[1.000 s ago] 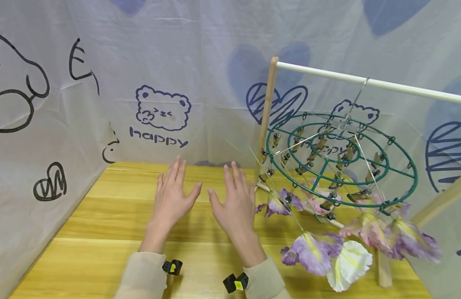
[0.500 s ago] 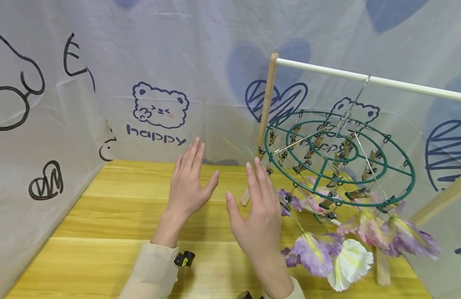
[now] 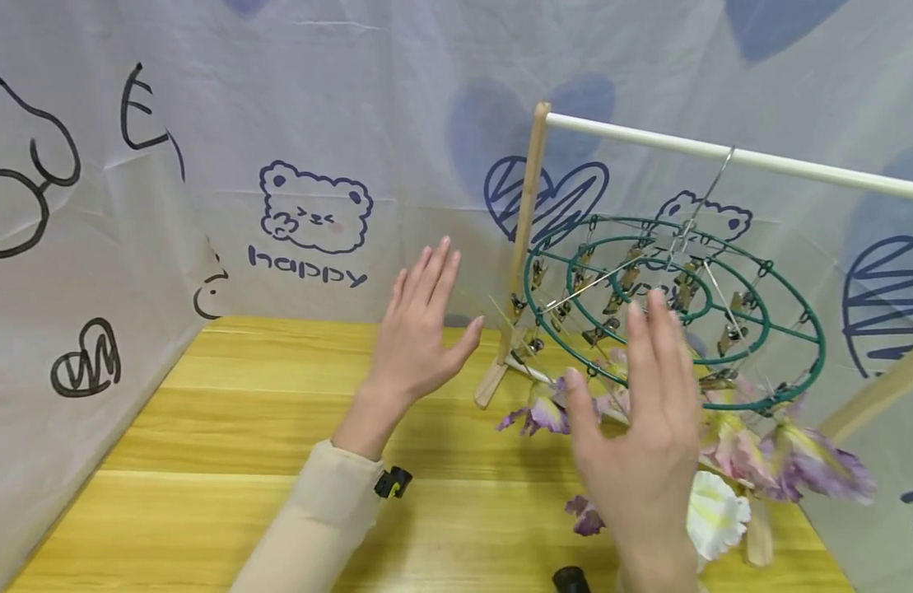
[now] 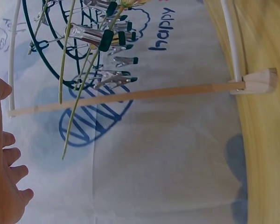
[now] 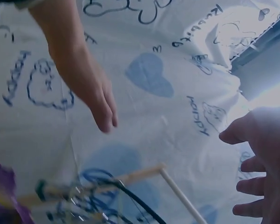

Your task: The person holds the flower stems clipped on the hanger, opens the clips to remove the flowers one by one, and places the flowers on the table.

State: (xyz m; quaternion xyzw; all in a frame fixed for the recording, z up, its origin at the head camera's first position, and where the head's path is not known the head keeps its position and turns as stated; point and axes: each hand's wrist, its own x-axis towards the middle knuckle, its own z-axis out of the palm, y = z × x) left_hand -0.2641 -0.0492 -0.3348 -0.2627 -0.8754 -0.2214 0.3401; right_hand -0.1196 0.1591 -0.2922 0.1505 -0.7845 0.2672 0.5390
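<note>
A round green clip hanger (image 3: 634, 339) hangs by a metal hook from the white rail (image 3: 663, 147) of a wooden stand. Purple, pink and white artificial irises dangle upside down from its clips, among them a white iris (image 3: 715, 515) and a purple iris (image 3: 815, 461). My left hand (image 3: 421, 333), fingers straight, hovers over the table to the left of the hanger. The right hand (image 3: 645, 436), also straight-fingered, is raised in front of the hanger and hides part of the ring and some blooms. Neither hand holds anything. Thin stems and metal clips (image 4: 91, 35) show in the left wrist view.
The yellow wood-grain table (image 3: 204, 461) lies beneath, bounded by a white printed cloth (image 3: 315, 99) behind and at the left. A wooden post (image 3: 528, 222) of the stand rises at the hanger's left, its foot (image 3: 491, 385) resting on the table.
Both hands have risen and moved right. My right hand has travelled farther, from beside the stand to in front of the hanger, covering blooms that showed before.
</note>
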